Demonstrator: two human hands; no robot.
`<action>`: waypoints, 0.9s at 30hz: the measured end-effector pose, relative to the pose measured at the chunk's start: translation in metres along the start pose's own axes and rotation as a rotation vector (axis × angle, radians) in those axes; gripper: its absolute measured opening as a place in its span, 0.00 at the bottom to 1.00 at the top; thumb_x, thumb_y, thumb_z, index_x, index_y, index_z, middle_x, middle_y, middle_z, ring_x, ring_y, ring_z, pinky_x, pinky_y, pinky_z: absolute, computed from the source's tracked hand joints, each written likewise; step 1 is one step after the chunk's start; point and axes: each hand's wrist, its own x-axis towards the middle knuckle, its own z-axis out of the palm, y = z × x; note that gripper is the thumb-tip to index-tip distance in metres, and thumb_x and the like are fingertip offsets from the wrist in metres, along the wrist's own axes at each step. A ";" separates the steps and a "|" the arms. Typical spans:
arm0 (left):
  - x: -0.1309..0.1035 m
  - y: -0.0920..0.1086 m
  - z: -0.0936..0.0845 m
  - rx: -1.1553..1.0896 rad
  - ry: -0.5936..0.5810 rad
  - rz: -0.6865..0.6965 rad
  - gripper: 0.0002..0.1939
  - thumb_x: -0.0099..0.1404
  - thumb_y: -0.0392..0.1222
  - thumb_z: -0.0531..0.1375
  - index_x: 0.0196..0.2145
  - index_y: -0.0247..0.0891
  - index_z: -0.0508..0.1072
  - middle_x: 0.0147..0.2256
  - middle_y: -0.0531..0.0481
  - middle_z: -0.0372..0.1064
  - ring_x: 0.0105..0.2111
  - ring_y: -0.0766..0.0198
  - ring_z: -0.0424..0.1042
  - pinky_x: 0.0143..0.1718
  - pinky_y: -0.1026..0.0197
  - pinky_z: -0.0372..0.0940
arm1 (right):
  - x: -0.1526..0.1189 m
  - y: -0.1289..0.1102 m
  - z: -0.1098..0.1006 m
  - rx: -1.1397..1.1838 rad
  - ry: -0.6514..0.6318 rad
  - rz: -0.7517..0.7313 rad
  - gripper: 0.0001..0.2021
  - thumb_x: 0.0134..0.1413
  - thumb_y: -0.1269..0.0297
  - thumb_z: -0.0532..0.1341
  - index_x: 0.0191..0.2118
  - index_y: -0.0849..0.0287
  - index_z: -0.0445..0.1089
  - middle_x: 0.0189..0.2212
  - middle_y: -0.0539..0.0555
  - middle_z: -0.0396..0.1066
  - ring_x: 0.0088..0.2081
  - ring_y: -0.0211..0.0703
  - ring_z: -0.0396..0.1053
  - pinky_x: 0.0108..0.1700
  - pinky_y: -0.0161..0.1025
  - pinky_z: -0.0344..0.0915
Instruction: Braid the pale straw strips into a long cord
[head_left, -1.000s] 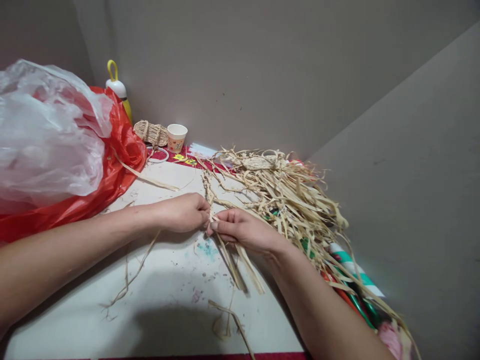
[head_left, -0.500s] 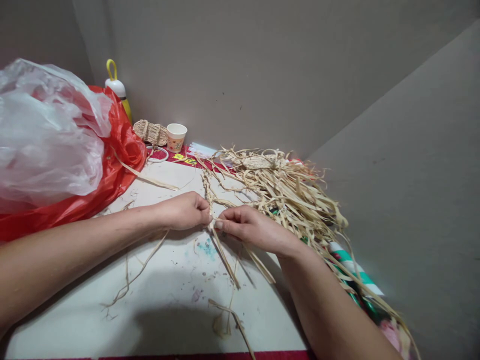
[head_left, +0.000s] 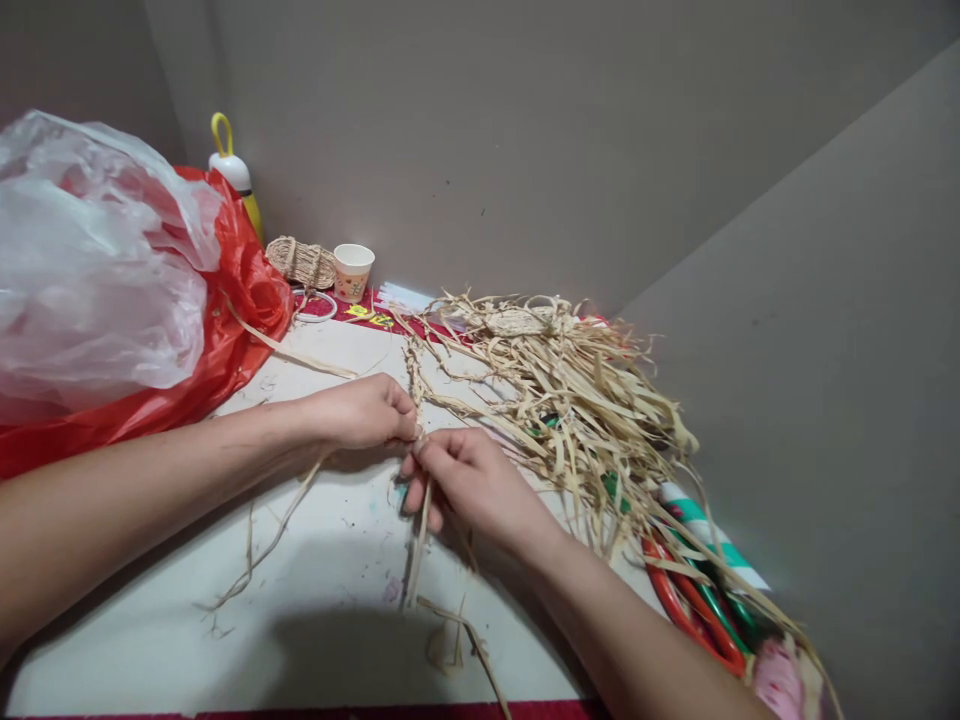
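Strands of dry straw-coloured fibre, twisted into a braid [head_left: 414, 368], run from the far side of the white board [head_left: 330, 600] toward me. Over the board's middle, my left hand [head_left: 371, 412] is closed, its thumb and forefinger pinching the braid at its near end. Touching that same spot from the right, my right hand [head_left: 469, 485] pinches the strands just below, its other fingers curled beneath. A loose tail of straw strands [head_left: 417, 560] hangs down from between the hands. What lies exactly under the fingertips is hidden.
A heap of dry straw strands [head_left: 592, 390] covers the right side. Red and white plastic bags [head_left: 97, 270] bulge at the left. Along the back stand a yellow-topped bottle [head_left: 231, 172], a coiled rope bundle [head_left: 300, 262] and a paper cup [head_left: 353, 272]. The grey wall [head_left: 465, 130] rises behind.
My right hand has shifted down and slightly left, its fingers now under the strands. The hanging strands have swung left, closer together. My left hand has barely moved.
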 end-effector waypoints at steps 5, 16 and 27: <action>-0.001 -0.001 0.000 0.045 -0.026 0.000 0.12 0.53 0.40 0.55 0.15 0.35 0.65 0.15 0.55 0.59 0.17 0.72 0.52 0.21 0.66 0.49 | -0.003 0.005 0.002 -0.621 0.234 -0.251 0.16 0.55 0.64 0.52 0.19 0.59 0.64 0.14 0.53 0.64 0.17 0.35 0.55 0.22 0.35 0.46; 0.002 -0.005 0.007 -0.041 0.013 -0.007 0.11 0.50 0.42 0.58 0.15 0.34 0.65 0.14 0.56 0.59 0.17 0.73 0.51 0.20 0.67 0.46 | -0.015 0.000 0.012 -1.239 0.295 -0.331 0.16 0.60 0.66 0.48 0.29 0.60 0.71 0.22 0.58 0.73 0.20 0.41 0.65 0.25 0.39 0.43; 0.000 0.001 -0.006 -0.105 -0.077 -0.054 0.12 0.52 0.45 0.60 0.18 0.35 0.66 0.13 0.59 0.53 0.13 0.75 0.46 0.15 0.66 0.39 | -0.026 -0.032 -0.043 -0.518 0.132 -0.318 0.20 0.58 0.54 0.52 0.24 0.63 0.69 0.17 0.49 0.64 0.15 0.30 0.54 0.19 0.30 0.50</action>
